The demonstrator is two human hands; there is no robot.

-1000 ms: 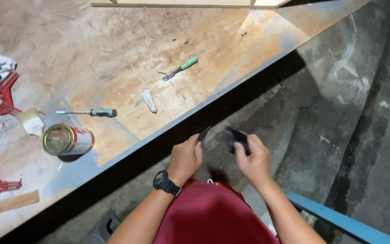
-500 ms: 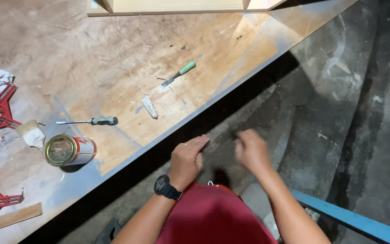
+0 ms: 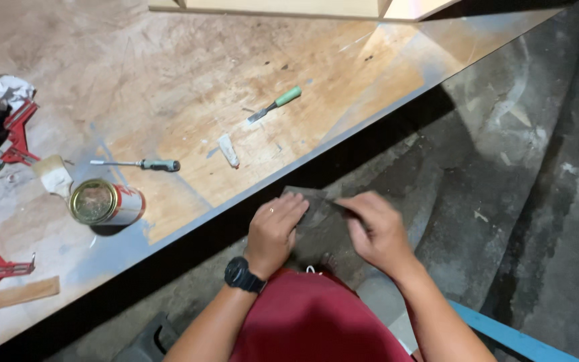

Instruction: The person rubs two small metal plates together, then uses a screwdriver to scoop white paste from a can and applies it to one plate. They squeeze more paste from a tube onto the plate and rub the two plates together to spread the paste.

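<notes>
Below the workbench edge [image 3: 370,121], dark sheet [image 3: 313,224] spread between both hands, left hand [image 3: 276,231] gripping its left side, right hand [image 3: 376,231] pinching its right edge

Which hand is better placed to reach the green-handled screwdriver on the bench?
Probably the left hand: it holds the dark sheet on the side nearer the screwdriver. The right hand would have to cross over.

Black wristwatch [image 3: 241,274] on left wrist, ring on left hand [image 3: 277,229], dark red garment [image 3: 316,320]
</notes>
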